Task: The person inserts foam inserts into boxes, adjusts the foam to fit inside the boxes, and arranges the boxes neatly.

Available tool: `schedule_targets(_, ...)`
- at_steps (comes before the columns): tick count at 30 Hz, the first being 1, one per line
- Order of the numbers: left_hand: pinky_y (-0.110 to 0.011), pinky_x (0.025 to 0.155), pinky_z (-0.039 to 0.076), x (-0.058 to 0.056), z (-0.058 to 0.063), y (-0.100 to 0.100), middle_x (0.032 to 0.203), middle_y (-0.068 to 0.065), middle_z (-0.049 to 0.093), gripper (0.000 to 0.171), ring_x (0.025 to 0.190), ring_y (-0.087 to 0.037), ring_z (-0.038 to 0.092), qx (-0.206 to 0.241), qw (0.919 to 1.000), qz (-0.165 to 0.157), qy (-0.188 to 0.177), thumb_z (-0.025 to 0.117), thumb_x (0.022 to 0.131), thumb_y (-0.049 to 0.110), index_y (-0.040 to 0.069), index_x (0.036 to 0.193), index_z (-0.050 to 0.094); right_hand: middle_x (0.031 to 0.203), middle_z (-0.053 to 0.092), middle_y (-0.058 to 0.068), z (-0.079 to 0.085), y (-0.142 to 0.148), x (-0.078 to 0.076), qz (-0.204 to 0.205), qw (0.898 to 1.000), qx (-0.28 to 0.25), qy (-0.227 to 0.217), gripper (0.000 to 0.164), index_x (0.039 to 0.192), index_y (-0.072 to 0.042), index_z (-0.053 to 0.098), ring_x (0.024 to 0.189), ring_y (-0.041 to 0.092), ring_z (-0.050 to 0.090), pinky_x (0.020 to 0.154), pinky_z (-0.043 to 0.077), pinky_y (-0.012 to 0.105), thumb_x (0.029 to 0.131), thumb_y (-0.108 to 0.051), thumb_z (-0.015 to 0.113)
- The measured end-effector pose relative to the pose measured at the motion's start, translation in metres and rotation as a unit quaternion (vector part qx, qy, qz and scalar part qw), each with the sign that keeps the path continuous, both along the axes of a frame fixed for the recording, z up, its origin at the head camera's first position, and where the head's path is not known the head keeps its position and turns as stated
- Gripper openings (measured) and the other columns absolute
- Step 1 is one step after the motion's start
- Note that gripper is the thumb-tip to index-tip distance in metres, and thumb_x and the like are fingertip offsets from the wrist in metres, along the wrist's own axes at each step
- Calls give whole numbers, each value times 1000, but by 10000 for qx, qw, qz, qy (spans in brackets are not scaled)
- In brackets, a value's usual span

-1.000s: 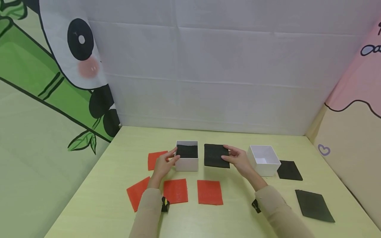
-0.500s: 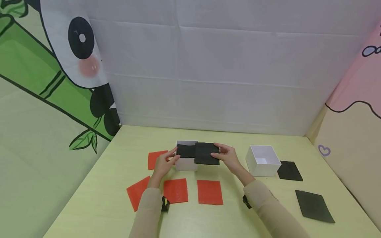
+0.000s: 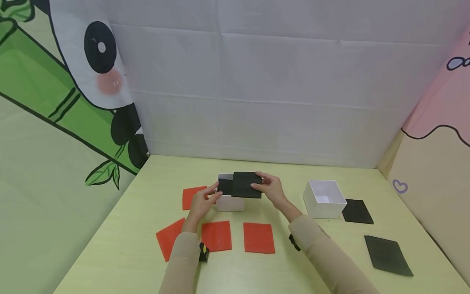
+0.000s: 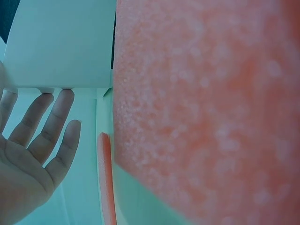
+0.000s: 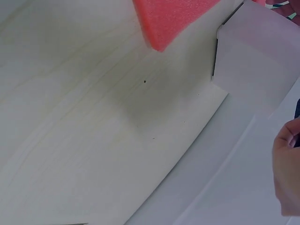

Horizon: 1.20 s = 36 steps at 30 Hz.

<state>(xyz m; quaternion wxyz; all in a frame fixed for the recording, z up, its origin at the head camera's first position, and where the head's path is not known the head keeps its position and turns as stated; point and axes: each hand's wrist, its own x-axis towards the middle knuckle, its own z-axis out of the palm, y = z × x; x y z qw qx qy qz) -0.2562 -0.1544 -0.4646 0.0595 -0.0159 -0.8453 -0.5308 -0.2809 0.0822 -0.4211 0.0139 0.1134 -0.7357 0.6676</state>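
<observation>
My right hand (image 3: 272, 188) pinches a square black foam sheet (image 3: 247, 185) by its right edge, thumb toward me. That sheet hangs over the right half of a small open white box (image 3: 230, 205). Inside the box, black foam (image 3: 225, 187) shows below the rim, partly hidden by the held sheet. My left hand (image 3: 200, 204) touches the box's left side; in the left wrist view its extended fingertips (image 4: 68, 96) meet the edge of the box wall. The right wrist view catches only part of the right hand (image 5: 289, 171), at the frame's edge.
Several red foam sheets lie on the table around the left arm, one (image 3: 258, 237) in front of the box. A second white box (image 3: 324, 210), open and vacant inside, stands to the right. Beside it lie two black sheets, one near (image 3: 388, 255) and one farther back (image 3: 357, 211).
My right hand has carried the black foam sheet leftward and slightly up, from beside the white box to over its right half. The left hand has stayed at the box.
</observation>
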Motion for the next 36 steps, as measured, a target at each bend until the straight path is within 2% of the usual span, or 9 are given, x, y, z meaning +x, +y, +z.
schedule_targets(5,-27,54,38,0,-1,0,115,-16,57,49,68,-25,60,23,10000,-5,85,65,82,30,20,128,51,87,61,18,0,-12,-6,-108,9999,99,-35,41,114,7,58,67,6,58,59,46,20,74,4,68)
schedule_targets(13,-27,55,41,-1,-2,-1,116,-15,57,50,68,-22,61,139,9997,-102,170,65,81,33,20,127,53,100,60,22,1,-28,-9,-92,9995,289,107,40,115,5,57,83,21,61,68,49,25,77,2,67)
schedule_targets(19,-27,55,41,-1,-3,-1,117,-15,56,50,68,-23,61,172,9995,-138,212,64,81,34,20,127,52,106,58,24,0,-33,-11,-5,9989,395,245,41,119,7,54,89,29,59,71,49,30,80,0,64)
schedule_targets(26,-25,51,37,0,-2,-1,115,-14,58,50,67,-22,61,149,9998,-52,124,65,80,34,22,127,52,112,55,24,-2,-38,-12,-74,9987,479,125,42,121,7,51,92,29,58,72,48,29,81,0,62)
schedule_targets(30,-25,50,36,-1,-3,-2,113,-15,58,50,67,-21,61,32,9998,-40,199,64,80,36,22,127,52,111,57,22,-3,-41,-12,-26,9977,672,68,42,121,6,52,92,27,57,73,48,28,81,-1,63)
schedule_targets(36,-27,58,41,-2,-5,-2,114,-14,58,50,67,-20,63,-61,9999,-10,159,64,80,37,23,127,53,103,60,19,-5,-44,-10,260,9897,1338,431,40,123,5,50,89,26,55,68,45,26,85,-3,59)
